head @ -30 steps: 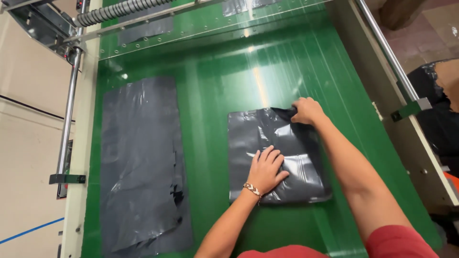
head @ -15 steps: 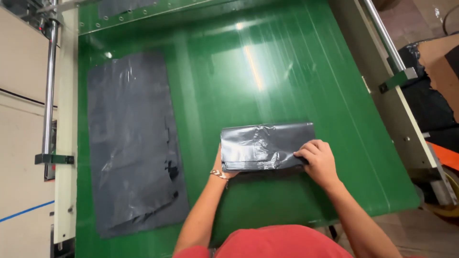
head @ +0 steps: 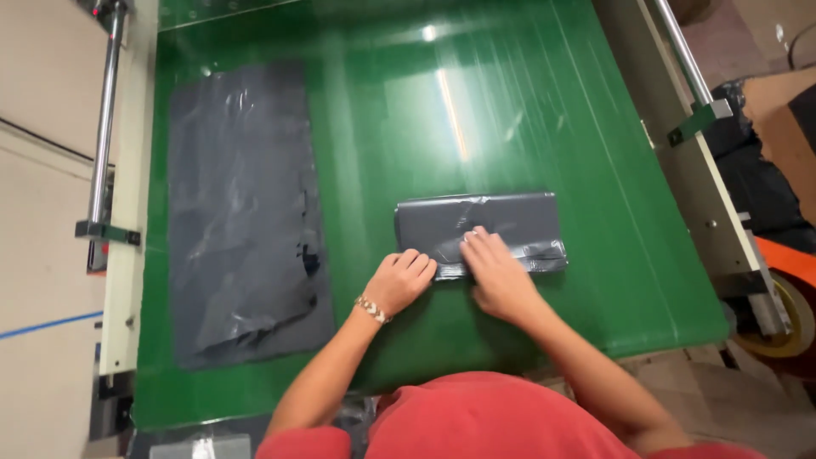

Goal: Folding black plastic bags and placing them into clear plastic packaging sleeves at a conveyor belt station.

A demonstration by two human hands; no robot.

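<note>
Single head-worn view, looking steeply down, close over the green belt (head: 544, 127), no second view

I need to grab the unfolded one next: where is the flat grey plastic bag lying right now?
In the head view, the flat grey bag lies on the green belt's left side, left of the left hand.

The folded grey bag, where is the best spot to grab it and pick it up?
Probably the near long edge of the folded grey bag, coming from the person's side. It lies flat on the green belt, and the left hand and right hand press there already, so the layers stay pinched together.
</note>
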